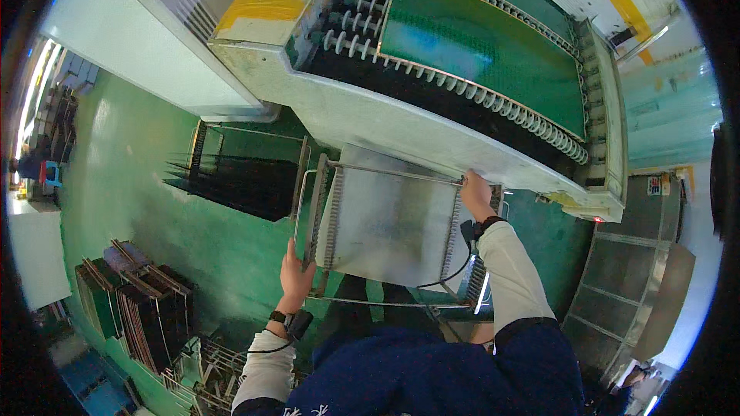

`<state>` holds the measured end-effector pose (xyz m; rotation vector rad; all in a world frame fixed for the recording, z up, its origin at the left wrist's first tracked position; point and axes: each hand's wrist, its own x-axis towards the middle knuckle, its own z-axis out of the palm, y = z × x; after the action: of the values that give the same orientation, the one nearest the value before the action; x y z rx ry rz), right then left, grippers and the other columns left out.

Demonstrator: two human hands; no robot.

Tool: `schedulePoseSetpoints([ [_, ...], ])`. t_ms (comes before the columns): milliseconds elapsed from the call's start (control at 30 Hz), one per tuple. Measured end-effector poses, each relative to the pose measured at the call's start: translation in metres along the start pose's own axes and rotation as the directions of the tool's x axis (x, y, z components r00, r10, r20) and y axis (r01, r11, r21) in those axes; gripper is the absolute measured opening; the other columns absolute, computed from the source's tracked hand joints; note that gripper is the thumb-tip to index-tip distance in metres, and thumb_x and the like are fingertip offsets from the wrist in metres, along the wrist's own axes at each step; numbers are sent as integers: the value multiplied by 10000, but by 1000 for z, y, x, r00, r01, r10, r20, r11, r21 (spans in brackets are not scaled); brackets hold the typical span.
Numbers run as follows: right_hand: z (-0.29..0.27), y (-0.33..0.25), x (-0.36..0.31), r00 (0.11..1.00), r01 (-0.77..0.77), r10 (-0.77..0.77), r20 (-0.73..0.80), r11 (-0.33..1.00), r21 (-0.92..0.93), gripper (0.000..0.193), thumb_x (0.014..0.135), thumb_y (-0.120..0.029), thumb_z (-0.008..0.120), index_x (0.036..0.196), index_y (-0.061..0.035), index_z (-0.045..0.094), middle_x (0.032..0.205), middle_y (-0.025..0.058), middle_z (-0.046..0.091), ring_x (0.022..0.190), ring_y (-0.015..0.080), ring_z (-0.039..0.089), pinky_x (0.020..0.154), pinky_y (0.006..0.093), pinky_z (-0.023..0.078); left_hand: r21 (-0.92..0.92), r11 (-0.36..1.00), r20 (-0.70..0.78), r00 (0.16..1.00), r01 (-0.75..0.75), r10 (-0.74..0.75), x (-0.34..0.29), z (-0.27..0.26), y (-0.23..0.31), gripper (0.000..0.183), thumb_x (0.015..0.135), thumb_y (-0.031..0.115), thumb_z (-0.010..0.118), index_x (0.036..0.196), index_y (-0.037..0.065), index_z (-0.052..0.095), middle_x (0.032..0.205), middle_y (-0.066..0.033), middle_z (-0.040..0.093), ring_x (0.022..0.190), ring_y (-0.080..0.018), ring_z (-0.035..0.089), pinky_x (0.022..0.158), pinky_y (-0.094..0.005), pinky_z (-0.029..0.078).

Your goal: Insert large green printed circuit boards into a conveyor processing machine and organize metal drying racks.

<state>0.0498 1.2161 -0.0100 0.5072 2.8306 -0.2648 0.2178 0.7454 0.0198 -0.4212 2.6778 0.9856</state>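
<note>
In front of me is a metal rack [314, 219] with toothed, coil-like strips down its sides. A plain silvery-grey sheet [397, 219] shows within its frame, slightly askew to it. My left hand [295, 279] grips the rack's left side near the lower corner, thumb pointing up and the other fingers largely hidden. At the far right corner, my right hand [477, 194] is closed round the rack's bar. Both wrists carry dark straps with small devices and black cables.
A roller conveyor [432, 112] stands beyond the rack, bearing a green panel [482, 54]. Left on the green floor is another rack holding dark panels [247, 185]. More stacked panels [146, 308] and metal frames [204, 377] stand lower left. A grey metal cabinet [617, 285] is at right.
</note>
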Motion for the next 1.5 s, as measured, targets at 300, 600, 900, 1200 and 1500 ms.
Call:
schedulePoseSetpoints([
  [300, 0, 8, -9, 977, 182, -129, -171, 924, 337, 174, 777, -44, 503, 779, -118, 661, 894, 142, 608, 883, 352, 576, 739, 434, 450, -34, 999, 14, 1000, -26, 27, 1, 2, -5, 834, 696, 140, 689, 1398, 89, 243, 922, -121, 532, 812, -265, 540, 692, -378, 458],
  [600, 60, 85, -170, 529, -510, -265, 806, 660, 552, 170, 759, -148, 598, 849, -6, 625, 752, 78, 627, 639, 160, 586, 481, 305, 448, -180, 983, 88, 995, -39, 56, 3, 13, -20, 846, 714, 164, 698, 1403, 55, 220, 860, -107, 545, 777, -249, 551, 674, -379, 460],
  [900, 66, 84, -334, 522, -800, 94, 848, 397, 449, 450, 880, -428, 518, 637, -52, 565, 568, 40, 538, 443, 130, 454, 355, 254, 335, -174, 984, 130, 989, -44, 68, 31, 26, -48, 881, 703, 183, 745, 1393, 55, 213, 808, -65, 497, 702, -178, 472, 619, -340, 425],
  [1200, 182, 124, -357, 367, -852, -157, 917, 339, 399, 362, 848, -354, 523, 700, -40, 625, 622, 65, 599, 520, 161, 567, 472, 303, 464, -277, 949, 298, 952, 154, -67, 35, 16, -7, 746, 717, 118, 689, 1314, -6, 259, 952, -148, 543, 784, -232, 532, 651, -364, 435],
  [1500, 150, 85, -374, 860, -142, -13, 510, 954, 263, 315, 772, -299, 526, 640, -36, 639, 679, 117, 640, 613, 269, 624, 588, 423, 492, -157, 988, 150, 989, 8, 16, 38, 28, -27, 639, 733, 102, 663, 1259, 10, 311, 690, -53, 480, 595, -180, 472, 542, -350, 407],
])
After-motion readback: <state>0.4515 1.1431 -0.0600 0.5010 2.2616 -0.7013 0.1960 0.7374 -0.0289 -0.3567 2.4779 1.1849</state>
